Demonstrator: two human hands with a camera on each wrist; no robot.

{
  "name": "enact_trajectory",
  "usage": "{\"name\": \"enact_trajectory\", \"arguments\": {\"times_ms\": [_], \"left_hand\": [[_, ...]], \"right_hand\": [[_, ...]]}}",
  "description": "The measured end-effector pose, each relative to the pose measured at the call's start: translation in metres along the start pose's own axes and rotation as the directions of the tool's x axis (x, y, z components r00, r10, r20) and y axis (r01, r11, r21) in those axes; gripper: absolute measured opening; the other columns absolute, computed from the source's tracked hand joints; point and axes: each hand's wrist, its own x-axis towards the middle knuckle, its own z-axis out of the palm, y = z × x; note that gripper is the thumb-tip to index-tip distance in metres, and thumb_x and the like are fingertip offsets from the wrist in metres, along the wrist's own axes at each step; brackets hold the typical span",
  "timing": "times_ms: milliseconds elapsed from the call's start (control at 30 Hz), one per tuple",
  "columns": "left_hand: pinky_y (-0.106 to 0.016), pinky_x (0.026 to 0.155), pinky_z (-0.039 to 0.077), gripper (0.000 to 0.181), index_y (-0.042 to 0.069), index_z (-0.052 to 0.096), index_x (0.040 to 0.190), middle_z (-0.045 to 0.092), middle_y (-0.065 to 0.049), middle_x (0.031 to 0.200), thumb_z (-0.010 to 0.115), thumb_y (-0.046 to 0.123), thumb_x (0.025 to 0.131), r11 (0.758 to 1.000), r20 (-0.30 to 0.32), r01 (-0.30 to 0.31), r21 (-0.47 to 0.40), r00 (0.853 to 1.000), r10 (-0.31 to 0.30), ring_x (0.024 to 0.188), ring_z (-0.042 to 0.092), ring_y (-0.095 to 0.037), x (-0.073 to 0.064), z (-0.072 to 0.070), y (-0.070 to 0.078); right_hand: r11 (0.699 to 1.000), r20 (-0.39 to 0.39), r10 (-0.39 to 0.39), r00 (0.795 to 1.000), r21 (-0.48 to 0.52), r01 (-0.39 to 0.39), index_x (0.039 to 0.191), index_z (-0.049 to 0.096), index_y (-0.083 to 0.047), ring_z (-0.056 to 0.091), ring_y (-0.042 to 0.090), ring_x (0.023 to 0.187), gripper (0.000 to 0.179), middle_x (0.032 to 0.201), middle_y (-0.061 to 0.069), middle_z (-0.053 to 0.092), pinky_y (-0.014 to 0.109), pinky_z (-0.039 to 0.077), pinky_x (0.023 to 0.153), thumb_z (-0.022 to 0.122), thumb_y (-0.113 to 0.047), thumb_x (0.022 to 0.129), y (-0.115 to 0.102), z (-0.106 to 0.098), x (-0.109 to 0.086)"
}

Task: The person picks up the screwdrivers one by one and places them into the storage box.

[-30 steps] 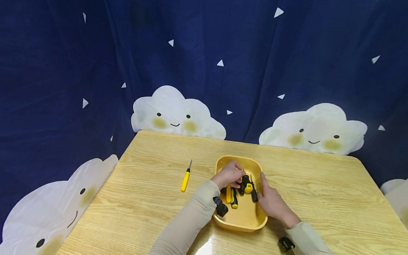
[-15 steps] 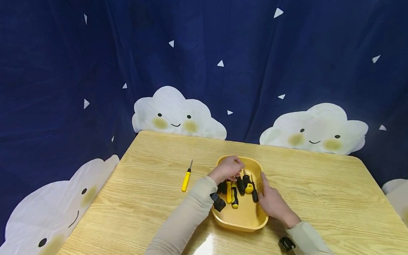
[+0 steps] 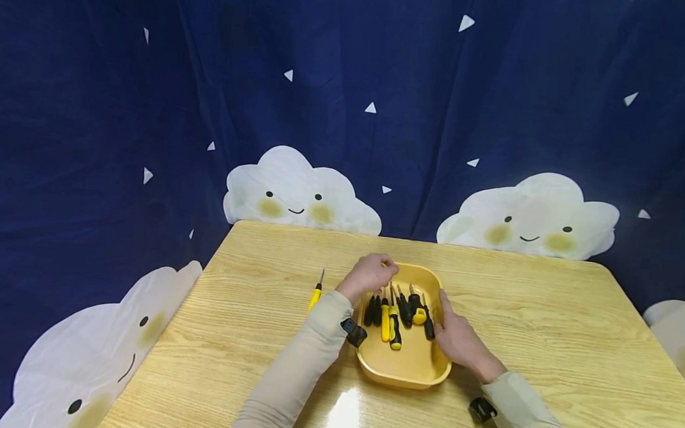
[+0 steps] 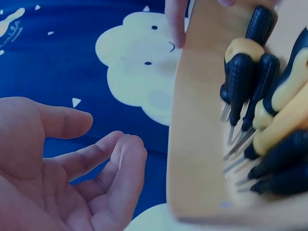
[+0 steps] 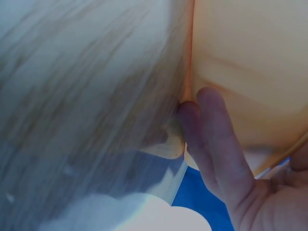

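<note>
A yellow plastic tray (image 3: 404, 368) holds several screwdrivers, handles toward the near side. Among them are a yellow screwdriver (image 3: 385, 326), a yellow-and-black one (image 3: 395, 335), a stubby one (image 3: 419, 315) with a yellow band, and black-handled ones (image 3: 428, 327). My left hand (image 3: 369, 273) hovers at the tray's far left corner. In the left wrist view its loosely bent fingers (image 4: 130, 163) hold nothing and stand apart from the tray. My right hand (image 3: 458, 339) grips the tray's right wall, fingers (image 5: 221, 139) along the outside and thumb over the rim.
Left of the tray, another yellow screwdriver (image 3: 315, 297) lies on the wooden table (image 3: 242, 312), partly hidden by my left sleeve (image 3: 304, 362). A dark blue curtain (image 3: 340, 63) with white clouds hangs behind the table.
My left hand has moved left and away from the screwdrivers toward the tray's far left corner, uncovering the black handles at the left. My right hand stays on the tray wall.
</note>
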Motion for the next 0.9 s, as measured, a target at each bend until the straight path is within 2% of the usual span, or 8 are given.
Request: {"name": "enact_trajectory", "arguments": {"times_ms": [67, 200, 267, 433, 633, 800, 900], "left_hand": [[-0.034, 0.068, 0.054, 0.029, 0.008, 0.064, 0.113, 0.06, -0.008, 0.08, 0.05, 0.027, 0.097, 1.0, -0.014, -0.007, 0.029, 1.0, 0.008, 0.071, 0.06, -0.021, -0.001, -0.005, -0.001], [-0.027, 0.057, 0.048, 0.029, 0.008, 0.065, 0.111, 0.057, -0.003, 0.068, 0.049, 0.027, 0.096, 0.995, -0.067, -0.022, 0.099, 0.997, 0.028, 0.063, 0.059, -0.021, -0.001, -0.016, -0.005], [-0.027, 0.053, 0.044, 0.028, 0.008, 0.065, 0.109, 0.059, -0.006, 0.069, 0.049, 0.027, 0.097, 0.991, -0.088, -0.022, 0.128, 0.996, 0.034, 0.058, 0.056, -0.019, -0.002, -0.021, -0.007], [-0.028, 0.053, 0.044, 0.027, 0.009, 0.065, 0.106, 0.062, -0.007, 0.075, 0.047, 0.027, 0.096, 0.978, -0.131, -0.018, 0.207, 0.99, 0.046, 0.056, 0.055, -0.017, -0.005, -0.033, -0.015], [-0.028, 0.053, 0.038, 0.025, 0.009, 0.065, 0.099, 0.055, -0.003, 0.069, 0.048, 0.027, 0.095, 0.96, -0.189, -0.003, 0.278, 0.98, 0.058, 0.054, 0.046, -0.014, -0.007, -0.045, -0.03], [-0.029, 0.05, 0.034, 0.024, 0.009, 0.064, 0.097, 0.052, -0.003, 0.067, 0.048, 0.028, 0.095, 0.957, -0.208, 0.041, 0.287, 0.978, 0.02, 0.052, 0.041, -0.015, -0.01, -0.052, -0.044], [-0.029, 0.049, 0.032, 0.022, 0.009, 0.063, 0.095, 0.05, -0.003, 0.065, 0.049, 0.027, 0.095, 0.947, -0.212, 0.06, 0.316, 0.977, 0.009, 0.052, 0.038, -0.015, -0.012, -0.054, -0.052]], "right_hand": [[1.0, 0.002, 0.002, 1.0, 0.003, -0.002, 0.149, 0.003, 0.004, 0.057, 0.022, 0.067, 0.071, 0.108, 0.039, 0.056, 0.043, 0.048, 0.072, 0.044, -0.007, 0.093, 0.0, 0.0, 0.0], [1.0, 0.001, 0.002, 1.0, 0.005, -0.002, 0.149, 0.002, 0.004, 0.055, 0.02, 0.061, 0.071, 0.1, 0.036, 0.059, 0.041, 0.048, 0.068, 0.044, -0.007, 0.093, 0.001, 0.0, 0.0], [1.0, 0.001, 0.003, 1.0, 0.004, -0.003, 0.149, 0.002, 0.004, 0.054, 0.02, 0.061, 0.071, 0.098, 0.035, 0.06, 0.04, 0.048, 0.067, 0.044, -0.007, 0.093, 0.001, 0.0, 0.001], [1.0, 0.005, 0.007, 1.0, 0.005, -0.007, 0.15, 0.001, 0.003, 0.055, 0.02, 0.063, 0.071, 0.098, 0.034, 0.06, 0.04, 0.047, 0.068, 0.043, -0.008, 0.093, 0.001, 0.0, 0.001], [0.999, 0.022, 0.027, 0.999, 0.031, -0.027, 0.151, -0.003, 0.0, 0.052, 0.017, 0.055, 0.072, 0.087, 0.026, 0.061, 0.035, 0.046, 0.06, 0.041, -0.008, 0.094, -0.001, -0.001, 0.001], [0.999, 0.023, 0.028, 0.999, 0.035, -0.029, 0.15, -0.001, 0.001, 0.053, 0.018, 0.057, 0.071, 0.096, 0.032, 0.06, 0.036, 0.047, 0.061, 0.041, -0.007, 0.094, -0.002, -0.001, 0.0], [1.0, 0.011, 0.014, 1.0, 0.022, -0.014, 0.15, 0.001, 0.003, 0.053, 0.017, 0.06, 0.07, 0.105, 0.036, 0.058, 0.037, 0.047, 0.065, 0.042, -0.007, 0.094, -0.002, -0.001, -0.001]]}}
